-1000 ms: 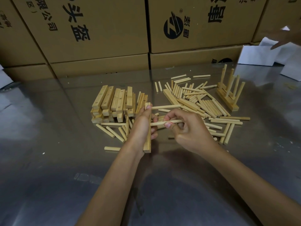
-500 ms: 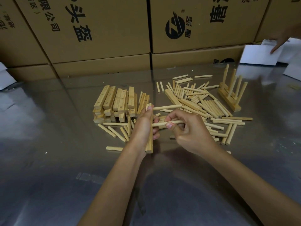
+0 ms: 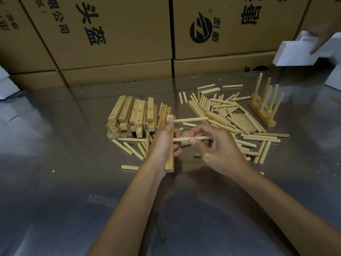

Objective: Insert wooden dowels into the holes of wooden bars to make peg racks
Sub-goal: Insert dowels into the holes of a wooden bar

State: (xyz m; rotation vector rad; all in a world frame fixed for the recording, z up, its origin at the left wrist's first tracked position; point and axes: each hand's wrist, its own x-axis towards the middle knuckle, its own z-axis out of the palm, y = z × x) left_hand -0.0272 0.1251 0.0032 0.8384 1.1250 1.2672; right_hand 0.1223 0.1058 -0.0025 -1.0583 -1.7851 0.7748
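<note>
Gripping a wooden bar (image 3: pixel 170 159) upright in my left hand (image 3: pixel 162 143), fingers curled round it, I have one dowel (image 3: pixel 190 119) already seated near its top, pointing right. My right hand (image 3: pixel 214 146) pinches a second dowel (image 3: pixel 184 139) at the bar's middle. Both hang above the steel table (image 3: pixel 55 182), with stacked bars (image 3: pixel 132 115), loose dowels (image 3: pixel 239 124) and a finished rack (image 3: pixel 263 106) behind.
</note>
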